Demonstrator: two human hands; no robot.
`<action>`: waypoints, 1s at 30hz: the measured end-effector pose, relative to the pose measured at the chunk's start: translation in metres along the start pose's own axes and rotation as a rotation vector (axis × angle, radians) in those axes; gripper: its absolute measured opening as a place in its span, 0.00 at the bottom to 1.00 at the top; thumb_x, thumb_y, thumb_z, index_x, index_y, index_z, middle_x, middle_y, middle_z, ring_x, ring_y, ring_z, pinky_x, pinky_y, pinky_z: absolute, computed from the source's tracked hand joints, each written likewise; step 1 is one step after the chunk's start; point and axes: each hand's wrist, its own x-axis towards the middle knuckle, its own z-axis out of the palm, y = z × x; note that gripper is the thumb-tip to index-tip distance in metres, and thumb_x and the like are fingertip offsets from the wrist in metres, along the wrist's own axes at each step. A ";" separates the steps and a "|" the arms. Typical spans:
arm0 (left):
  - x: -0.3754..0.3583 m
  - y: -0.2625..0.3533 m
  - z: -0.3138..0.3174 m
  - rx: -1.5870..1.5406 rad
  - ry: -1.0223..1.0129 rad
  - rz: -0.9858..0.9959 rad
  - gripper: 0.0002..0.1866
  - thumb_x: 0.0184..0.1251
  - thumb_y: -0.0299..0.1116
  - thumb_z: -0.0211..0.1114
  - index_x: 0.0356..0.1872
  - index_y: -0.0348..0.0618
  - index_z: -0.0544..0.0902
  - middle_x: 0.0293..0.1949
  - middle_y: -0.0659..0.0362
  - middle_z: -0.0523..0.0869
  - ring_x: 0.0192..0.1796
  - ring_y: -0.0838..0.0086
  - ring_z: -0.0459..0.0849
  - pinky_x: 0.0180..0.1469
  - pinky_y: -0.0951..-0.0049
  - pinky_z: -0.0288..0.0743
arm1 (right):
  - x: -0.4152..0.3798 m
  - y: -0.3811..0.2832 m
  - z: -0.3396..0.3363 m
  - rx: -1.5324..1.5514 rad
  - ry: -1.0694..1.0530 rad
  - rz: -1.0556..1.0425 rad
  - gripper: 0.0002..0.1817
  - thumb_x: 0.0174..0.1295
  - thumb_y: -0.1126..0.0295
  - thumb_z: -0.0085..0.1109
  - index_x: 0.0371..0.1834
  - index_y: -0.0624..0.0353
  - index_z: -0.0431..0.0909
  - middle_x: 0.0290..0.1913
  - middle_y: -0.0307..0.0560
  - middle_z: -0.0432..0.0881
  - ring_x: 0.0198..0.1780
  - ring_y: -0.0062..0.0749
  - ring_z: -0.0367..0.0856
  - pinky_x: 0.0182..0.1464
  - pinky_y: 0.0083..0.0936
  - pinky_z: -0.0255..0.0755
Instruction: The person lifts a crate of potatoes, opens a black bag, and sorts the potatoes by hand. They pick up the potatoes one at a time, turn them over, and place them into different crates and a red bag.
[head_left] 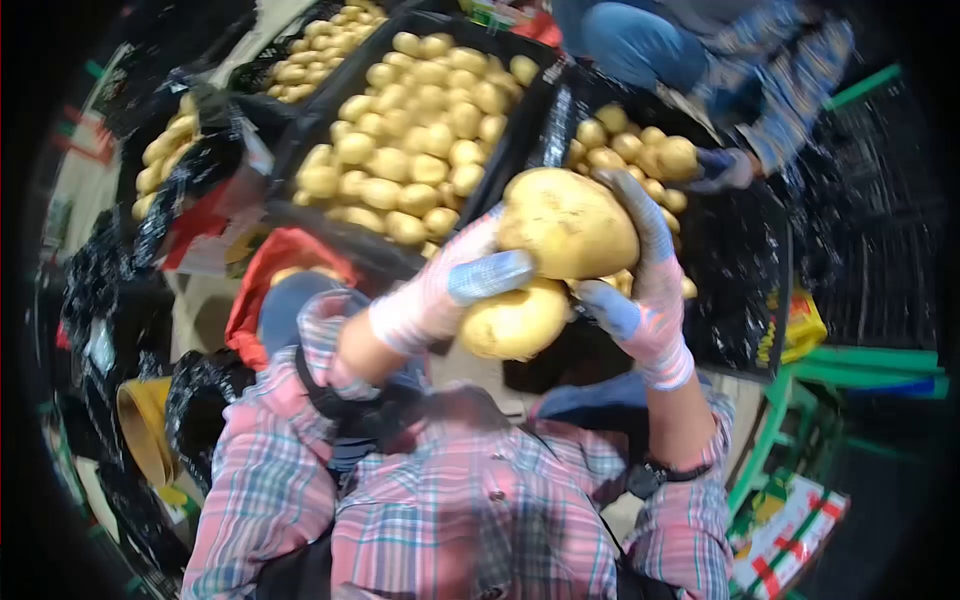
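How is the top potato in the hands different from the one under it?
The top potato looks bigger than the lower potato. The top potato has brownish specks; the lower potato looks smoother and paler. The right hand wraps the top potato, while the left hand lies across both. Both are yellow-skinned and held up above the crates.

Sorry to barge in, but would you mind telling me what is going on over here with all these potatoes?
A person in a plaid shirt and gloves holds two potatoes up between both hands: the left hand and right hand grip a large potato, with a second potato pressed beneath it. Ahead lie black crates filled with potatoes. Across them, another person's gloved hand rests on the far pile.
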 end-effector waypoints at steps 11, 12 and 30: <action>-0.072 0.070 -0.087 -0.672 0.121 0.140 0.38 0.60 0.60 0.60 0.59 0.34 0.71 0.41 0.39 0.83 0.41 0.49 0.85 0.45 0.52 0.80 | 0.000 0.001 0.003 -0.243 0.019 0.024 0.39 0.68 0.41 0.41 0.70 0.63 0.60 0.68 0.51 0.65 0.64 0.40 0.69 0.62 0.35 0.65; -0.086 0.093 -0.105 -0.642 0.226 0.205 0.38 0.60 0.60 0.59 0.59 0.34 0.71 0.42 0.40 0.83 0.42 0.51 0.85 0.45 0.52 0.80 | 0.000 0.000 0.004 -0.235 0.029 0.006 0.38 0.68 0.41 0.41 0.69 0.62 0.61 0.68 0.49 0.66 0.65 0.39 0.68 0.61 0.36 0.66; -0.136 0.184 -0.285 0.789 0.751 0.694 0.20 0.66 0.39 0.61 0.56 0.40 0.75 0.53 0.52 0.78 0.58 0.58 0.76 0.62 0.60 0.70 | -0.013 0.021 -0.016 -0.495 0.075 0.123 0.16 0.66 0.73 0.47 0.55 0.63 0.75 0.54 0.53 0.78 0.56 0.41 0.76 0.62 0.33 0.65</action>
